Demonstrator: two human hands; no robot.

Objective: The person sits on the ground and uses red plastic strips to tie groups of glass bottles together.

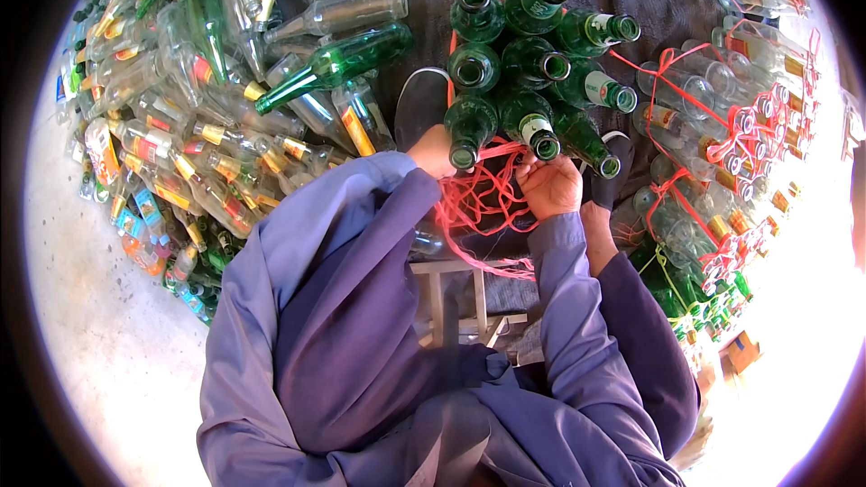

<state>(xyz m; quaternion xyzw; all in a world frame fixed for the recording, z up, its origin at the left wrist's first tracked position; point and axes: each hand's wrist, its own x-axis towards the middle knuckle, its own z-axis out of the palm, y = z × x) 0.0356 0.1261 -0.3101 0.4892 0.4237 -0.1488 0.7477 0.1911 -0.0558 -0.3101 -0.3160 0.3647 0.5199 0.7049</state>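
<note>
Before me several green glass bottles (531, 61) stand upright in a tight cluster, the outer ones leaning outward, with red plastic twine (484, 206) passing along the side and heaped at the near edge. My left hand (433, 152) is at the near left of the cluster, beside a green bottle (470, 122); its fingers are hidden behind that bottle. At the near side, my right hand (551, 186) has its fingers curled on the twine just below the neck of a labelled green bottle (534, 122).
Loose clear and green bottles (203, 122) form a big pile on the left. At right lie bundles of clear bottles (697, 88) tied with red twine. Beneath me is a wooden stool frame (440, 297). My shoes (421, 105) flank the cluster on a dark mat (419, 13).
</note>
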